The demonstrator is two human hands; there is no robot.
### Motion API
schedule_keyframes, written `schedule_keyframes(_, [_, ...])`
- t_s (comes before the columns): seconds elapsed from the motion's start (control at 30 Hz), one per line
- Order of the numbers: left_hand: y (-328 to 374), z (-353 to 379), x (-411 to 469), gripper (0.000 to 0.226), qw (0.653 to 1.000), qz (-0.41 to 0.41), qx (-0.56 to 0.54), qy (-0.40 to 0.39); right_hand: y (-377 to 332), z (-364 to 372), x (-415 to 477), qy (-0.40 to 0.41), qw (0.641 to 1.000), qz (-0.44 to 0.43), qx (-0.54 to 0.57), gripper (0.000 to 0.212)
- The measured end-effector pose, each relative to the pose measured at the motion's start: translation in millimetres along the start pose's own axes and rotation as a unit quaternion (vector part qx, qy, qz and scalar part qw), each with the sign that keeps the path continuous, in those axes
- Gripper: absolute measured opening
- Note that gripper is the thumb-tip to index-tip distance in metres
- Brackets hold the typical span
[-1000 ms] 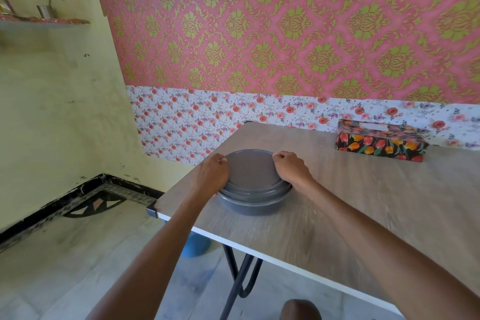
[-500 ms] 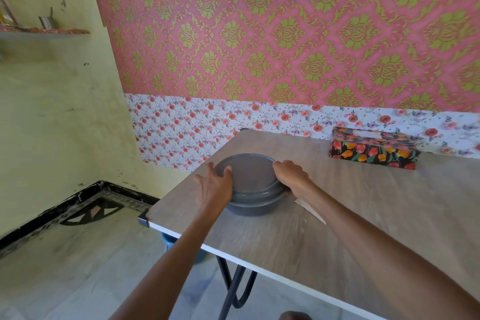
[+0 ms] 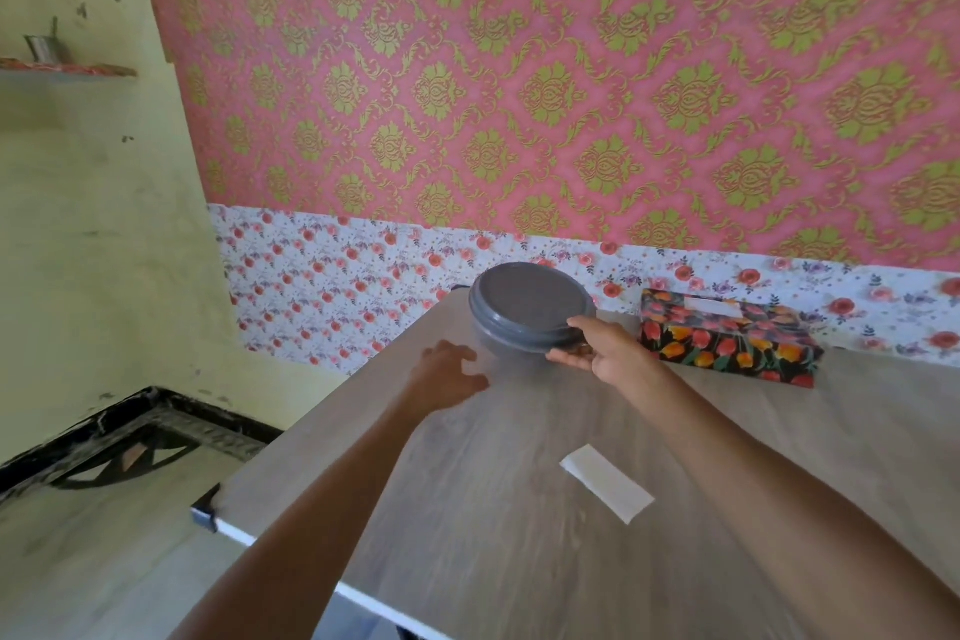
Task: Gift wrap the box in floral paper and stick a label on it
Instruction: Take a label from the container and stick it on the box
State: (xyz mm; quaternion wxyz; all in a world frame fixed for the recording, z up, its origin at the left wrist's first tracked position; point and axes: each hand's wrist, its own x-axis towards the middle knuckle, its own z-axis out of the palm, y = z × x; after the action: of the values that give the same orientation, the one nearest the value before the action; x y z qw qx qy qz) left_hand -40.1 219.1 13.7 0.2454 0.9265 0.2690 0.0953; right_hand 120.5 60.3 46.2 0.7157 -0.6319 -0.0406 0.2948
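A box wrapped in dark floral paper [image 3: 727, 338] lies at the far right of the wooden table [image 3: 519, 509], a white label on its top. A round grey lidded container [image 3: 527, 309] sits at the table's far edge. My right hand [image 3: 597, 346] holds its right rim, thumb on the lid and fingers underneath. My left hand [image 3: 449, 372] hovers open over the table just left of the container, not touching it, and is blurred. A white paper strip [image 3: 605, 482] lies flat on the table between my forearms.
Behind the table, a wall has pink-and-gold patterned paper above a white floral band. The table's left front corner [image 3: 205, 517] has a dark cap. To the left are a bare floor and a small wall shelf [image 3: 67, 68] with a metal cup.
The grey container has moved from the near left of the table to its far edge. My left hand has let go of it. The white paper strip has come into view.
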Motion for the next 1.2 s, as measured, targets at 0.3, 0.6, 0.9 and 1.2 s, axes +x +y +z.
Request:
schedule_keyframes(0.3, [-6,14,47,0.082,0.978,0.026,0.151,-0.139,-6,22,92,0.053,0.998,-0.014,0.025,0.049])
schedule_keyframes(0.6, [-14,16,57,0.086,0.977,0.036,0.158,-0.136,2,30,107,0.067,0.997,-0.034,-0.025,0.058])
schedule_keyframes(0.9, [2,18,32,0.063,0.987,0.056,0.141,-0.059,14,-22,0,0.036,0.853,-0.116,-0.508,0.019])
schedule_keyframes(1.2, [48,31,-48,0.031,0.99,0.103,0.046,-0.08,55,-60,-102,0.009,0.754,-0.109,-0.648,0.043])
